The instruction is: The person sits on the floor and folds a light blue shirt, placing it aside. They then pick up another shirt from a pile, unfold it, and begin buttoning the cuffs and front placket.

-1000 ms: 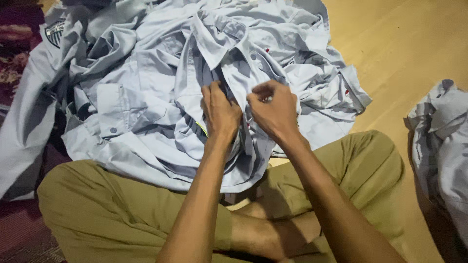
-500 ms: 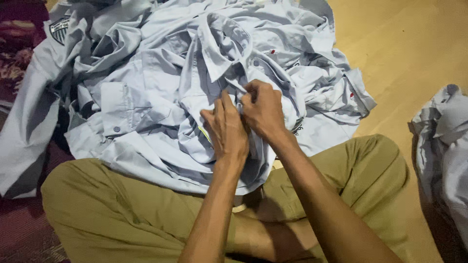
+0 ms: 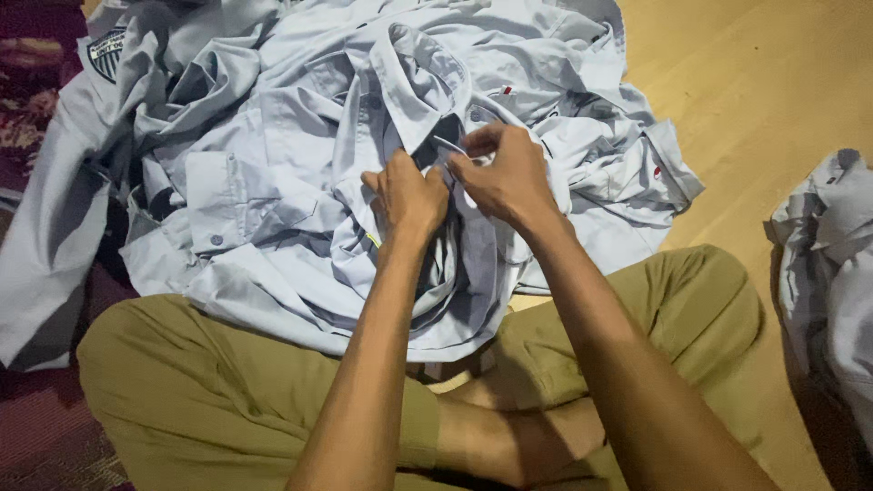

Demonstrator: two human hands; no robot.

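A heap of pale blue-grey shirts (image 3: 273, 173) lies on the floor and over my lap. Both hands meet at the front opening of the top shirt, just below its collar (image 3: 414, 77). My left hand (image 3: 406, 195) pinches the left edge of the shirt front. My right hand (image 3: 505, 173) grips the opposite edge, fingertips close to the left hand's. What lies between the fingertips is too small to make out. My crossed legs in olive trousers (image 3: 209, 400) sit under the heap.
A wooden floor (image 3: 773, 82) stretches to the right. Another pale shirt pile (image 3: 832, 282) lies at the right edge. A dark red patterned rug (image 3: 36, 100) runs along the left. A badge patch (image 3: 107, 45) shows on one sleeve at upper left.
Both hands have stayed on the shirt front and drawn closer together; the right hand's fingers now curl over the edge near the collar. The cloth has shifted slightly.
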